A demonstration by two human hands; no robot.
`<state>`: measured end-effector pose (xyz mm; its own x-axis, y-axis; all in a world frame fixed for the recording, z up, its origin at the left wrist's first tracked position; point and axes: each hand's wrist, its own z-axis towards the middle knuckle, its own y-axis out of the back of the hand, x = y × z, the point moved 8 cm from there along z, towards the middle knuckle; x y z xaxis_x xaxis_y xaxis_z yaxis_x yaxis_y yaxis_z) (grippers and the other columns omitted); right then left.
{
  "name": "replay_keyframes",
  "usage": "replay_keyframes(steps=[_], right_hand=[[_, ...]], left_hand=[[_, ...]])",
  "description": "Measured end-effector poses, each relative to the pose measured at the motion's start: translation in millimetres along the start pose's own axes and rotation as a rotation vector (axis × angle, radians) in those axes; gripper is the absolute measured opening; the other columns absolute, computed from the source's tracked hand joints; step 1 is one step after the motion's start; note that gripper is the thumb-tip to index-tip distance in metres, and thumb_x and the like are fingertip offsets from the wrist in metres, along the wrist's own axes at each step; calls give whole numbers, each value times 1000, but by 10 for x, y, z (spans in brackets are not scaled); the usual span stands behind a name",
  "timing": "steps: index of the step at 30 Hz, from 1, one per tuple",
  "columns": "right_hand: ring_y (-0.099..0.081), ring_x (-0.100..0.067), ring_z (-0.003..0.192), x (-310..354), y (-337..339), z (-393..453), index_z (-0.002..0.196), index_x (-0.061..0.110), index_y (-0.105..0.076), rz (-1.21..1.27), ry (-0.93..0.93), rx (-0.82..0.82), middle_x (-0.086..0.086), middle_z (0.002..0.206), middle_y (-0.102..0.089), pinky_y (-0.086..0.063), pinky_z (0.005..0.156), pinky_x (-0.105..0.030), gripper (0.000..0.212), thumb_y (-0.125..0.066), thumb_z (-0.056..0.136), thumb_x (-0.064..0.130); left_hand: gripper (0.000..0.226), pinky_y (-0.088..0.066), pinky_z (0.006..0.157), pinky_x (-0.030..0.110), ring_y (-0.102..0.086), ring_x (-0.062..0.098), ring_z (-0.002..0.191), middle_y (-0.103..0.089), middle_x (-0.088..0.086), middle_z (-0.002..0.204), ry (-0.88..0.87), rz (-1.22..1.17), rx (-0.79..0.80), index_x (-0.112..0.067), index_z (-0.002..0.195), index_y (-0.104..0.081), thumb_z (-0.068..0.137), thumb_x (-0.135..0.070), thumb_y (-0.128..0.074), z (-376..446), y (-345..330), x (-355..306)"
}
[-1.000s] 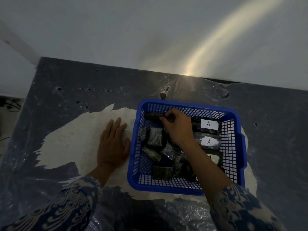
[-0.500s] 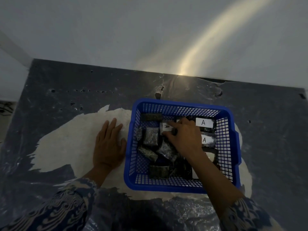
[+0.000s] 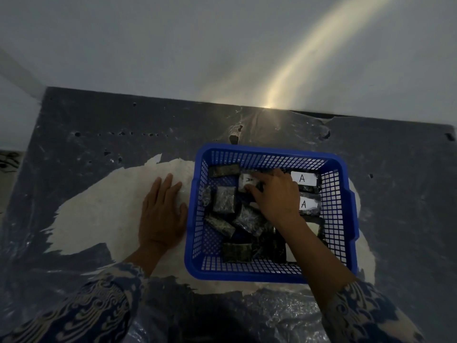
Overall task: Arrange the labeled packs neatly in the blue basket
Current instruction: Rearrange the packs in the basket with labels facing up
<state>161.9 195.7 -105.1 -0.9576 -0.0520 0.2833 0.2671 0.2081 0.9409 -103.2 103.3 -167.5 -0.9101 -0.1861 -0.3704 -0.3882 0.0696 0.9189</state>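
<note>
A blue mesh basket stands on the dark table and holds several dark plastic packs. Two packs with white "A" labels lie stacked along its right side, the lower one partly under my wrist. My right hand is inside the basket, fingers closed on a pack with a white label near the back. Loose dark packs lie jumbled on the left and front of the basket. My left hand rests flat on the table just left of the basket, fingers apart.
The table is dark with a large pale worn patch under my left hand. A white wall rises behind the table's far edge. Crinkled clear plastic covers the table's near edge.
My right hand pulled back from the far-left corner of the basket and now grips a white-labelled pack near the back middle. My left hand has stayed flat on the table.
</note>
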Motion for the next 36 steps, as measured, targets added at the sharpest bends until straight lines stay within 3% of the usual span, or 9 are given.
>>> replay_keyframes(steps=[3,6,11,17,22,24,29,32,36], right_hand=[[-61,-22,94,97,92,48,120,21,-68,251,56,-16,-5,103,-65,-51,81,-36,29,-63,93,30],[-57,-12,95,325,54,-3,123,25,-65,468,181,150,0,106,-60,-49,84,-21,31,-64,92,24],[-39,-25,124,515,-230,-210,145,31,-36,185,291,355,-1,139,-43,-38,104,-40,83,-73,75,55],[-42,-27,122,603,-256,-350,145,24,-38,205,291,220,-4,138,-42,-40,104,-41,80,-75,78,44],[-54,3,108,325,71,-346,135,37,-45,854,26,161,16,127,-50,-52,84,-17,64,-75,80,44],[-63,-7,107,109,171,-330,129,36,-52,1135,-162,146,11,124,-60,-55,76,-23,48,-70,85,43],[-57,-31,116,-207,241,-343,124,7,-58,1842,-417,250,-15,125,-62,-43,104,-45,42,-53,91,33],[-58,-37,119,-194,164,-439,128,6,-59,2023,-529,401,-20,132,-60,-47,103,-44,53,-53,86,37],[-62,-34,108,-128,102,-523,130,7,-59,2000,-549,461,-19,129,-62,-52,79,-33,55,-50,90,43]], left_hand=[[60,-26,119,52,-16,26,153,-27,6,163,-5,-9,0,-19,147,-41,93,-44,-44,-5,18,-13],[62,-27,118,53,-16,26,153,-27,6,163,2,-19,-2,-19,147,-42,93,-49,-35,-4,39,-27],[63,-27,118,51,-18,26,152,-28,6,162,-1,-31,-14,-18,146,-44,92,-49,-33,-12,61,-38],[63,-27,118,50,-18,26,152,-29,7,162,-4,-11,-13,-18,146,-43,92,-49,-33,-4,57,-35],[64,-25,119,51,-17,26,152,-27,7,163,-4,-13,-2,-18,147,-42,92,-49,-32,-3,43,-36],[64,-24,120,50,-17,26,152,-27,7,163,-5,-9,0,-18,147,-42,92,-49,-31,-3,46,-35],[62,-24,120,51,-17,26,152,-27,7,163,0,-10,6,-18,147,-42,93,-48,-35,-6,53,-35],[56,-24,120,51,-17,27,152,-27,8,163,-1,-3,-4,-16,147,-43,96,-38,-51,-7,25,-22],[57,-24,120,50,-18,27,152,-27,8,163,-9,3,-13,-16,147,-43,94,-32,-60,-15,21,-31]])
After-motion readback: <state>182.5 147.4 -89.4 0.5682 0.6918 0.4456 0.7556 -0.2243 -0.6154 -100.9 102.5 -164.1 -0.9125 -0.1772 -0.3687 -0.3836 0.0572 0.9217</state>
